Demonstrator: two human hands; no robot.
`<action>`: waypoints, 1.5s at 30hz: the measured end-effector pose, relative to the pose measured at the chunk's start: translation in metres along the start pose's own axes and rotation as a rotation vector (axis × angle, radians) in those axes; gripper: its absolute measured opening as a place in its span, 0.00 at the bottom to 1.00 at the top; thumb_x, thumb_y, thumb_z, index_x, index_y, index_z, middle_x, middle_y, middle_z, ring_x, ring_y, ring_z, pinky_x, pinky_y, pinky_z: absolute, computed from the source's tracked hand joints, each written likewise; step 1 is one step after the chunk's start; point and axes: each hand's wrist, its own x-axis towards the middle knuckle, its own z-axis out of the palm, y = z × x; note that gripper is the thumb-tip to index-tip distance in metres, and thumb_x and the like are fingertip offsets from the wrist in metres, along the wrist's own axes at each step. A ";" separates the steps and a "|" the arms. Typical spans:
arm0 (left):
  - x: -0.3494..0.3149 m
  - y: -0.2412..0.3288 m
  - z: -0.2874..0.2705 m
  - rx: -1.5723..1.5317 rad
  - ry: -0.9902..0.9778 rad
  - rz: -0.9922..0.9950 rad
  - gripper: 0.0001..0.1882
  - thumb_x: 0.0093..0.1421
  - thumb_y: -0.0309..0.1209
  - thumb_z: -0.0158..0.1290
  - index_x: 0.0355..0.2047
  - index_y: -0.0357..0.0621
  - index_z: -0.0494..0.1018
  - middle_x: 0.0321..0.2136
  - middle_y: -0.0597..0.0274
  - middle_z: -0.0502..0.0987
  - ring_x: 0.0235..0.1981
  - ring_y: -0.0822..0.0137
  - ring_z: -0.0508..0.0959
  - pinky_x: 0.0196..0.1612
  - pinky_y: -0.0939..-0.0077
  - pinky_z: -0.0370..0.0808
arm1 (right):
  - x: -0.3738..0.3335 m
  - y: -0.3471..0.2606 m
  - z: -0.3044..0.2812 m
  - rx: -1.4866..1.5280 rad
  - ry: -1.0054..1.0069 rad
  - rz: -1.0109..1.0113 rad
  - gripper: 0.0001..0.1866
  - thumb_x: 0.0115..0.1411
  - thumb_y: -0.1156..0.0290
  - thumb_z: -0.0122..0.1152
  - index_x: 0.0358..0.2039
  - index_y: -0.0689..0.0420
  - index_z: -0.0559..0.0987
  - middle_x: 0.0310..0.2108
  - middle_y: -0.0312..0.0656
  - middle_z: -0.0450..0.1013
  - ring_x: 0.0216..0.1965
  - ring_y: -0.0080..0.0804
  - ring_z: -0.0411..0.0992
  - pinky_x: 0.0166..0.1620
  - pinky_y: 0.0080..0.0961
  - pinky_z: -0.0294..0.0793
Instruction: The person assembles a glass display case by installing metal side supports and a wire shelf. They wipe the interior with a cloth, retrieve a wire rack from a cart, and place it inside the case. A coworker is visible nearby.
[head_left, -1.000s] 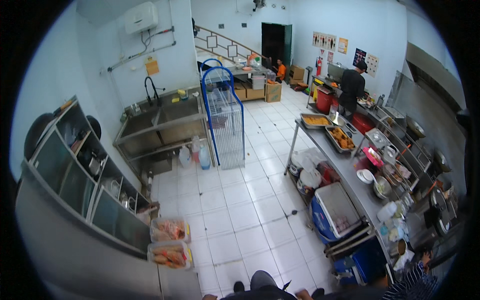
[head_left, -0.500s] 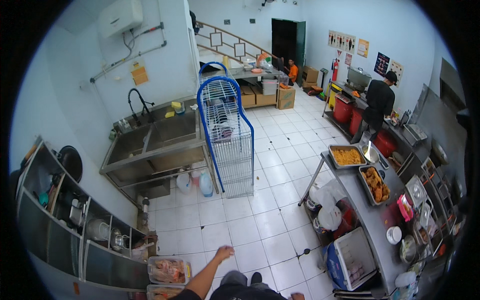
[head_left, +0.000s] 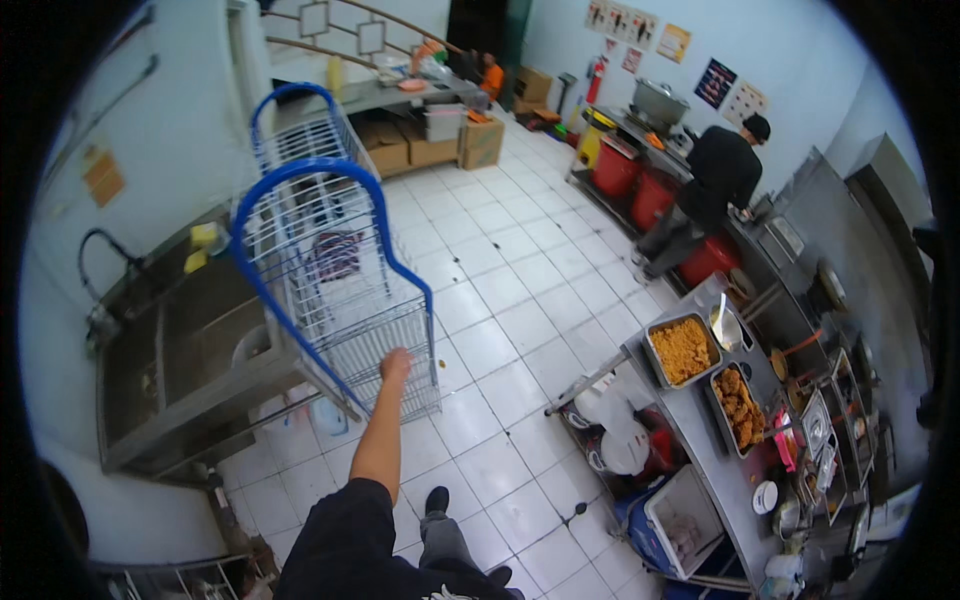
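My left hand (head_left: pixel 396 365) reaches forward at the end of a stretched arm. In the picture it overlaps the lower wire end of a trolley (head_left: pixel 380 235) with a blue tubular frame; whether they touch cannot be made out. The hand looks compact, its fingers blurred, and no object shows in it. A dark patterned bundle (head_left: pixel 337 254) sits inside the trolley's wire basket. My right hand is out of view.
A steel double sink (head_left: pixel 200 350) stands left behind the trolley. On the right, a steel table (head_left: pixel 690 430) bears trays of orange crumbly food (head_left: pixel 683 350) and fried pieces (head_left: pixel 737 410). A co-worker in black (head_left: pixel 715 180) stands at the far counter. White tiles (head_left: pixel 500 400) cover the floor.
My view has shifted forward and turned to the right; trolley and sink now appear nearer. My left arm is stretched farther forward. My right hand has left the picture.
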 end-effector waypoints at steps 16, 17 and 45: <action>0.100 -0.006 -0.085 1.902 -0.310 -0.068 0.34 0.65 0.52 0.37 0.65 0.47 0.53 0.65 0.59 0.55 0.67 0.60 0.50 0.68 0.61 0.46 | -0.100 -0.033 0.171 0.077 0.206 -0.026 0.20 0.60 0.55 0.54 0.45 0.58 0.75 0.34 0.45 0.78 0.30 0.33 0.79 0.27 0.27 0.76; 0.106 -0.005 -0.079 2.303 -0.388 -0.003 0.35 0.66 0.52 0.30 0.67 0.45 0.48 0.67 0.60 0.52 0.69 0.61 0.46 0.69 0.63 0.43 | -0.104 -0.042 0.176 0.094 0.247 -0.016 0.21 0.59 0.55 0.54 0.44 0.58 0.75 0.34 0.45 0.79 0.29 0.32 0.79 0.26 0.27 0.76; -0.106 -0.160 0.043 -0.131 0.255 -0.432 0.18 0.64 0.35 0.41 0.44 0.30 0.67 0.39 0.51 0.75 0.39 0.65 0.75 0.36 0.77 0.77 | -0.130 0.038 0.234 0.338 0.324 -0.016 0.17 0.60 0.61 0.54 0.42 0.61 0.76 0.28 0.43 0.76 0.23 0.28 0.74 0.22 0.26 0.73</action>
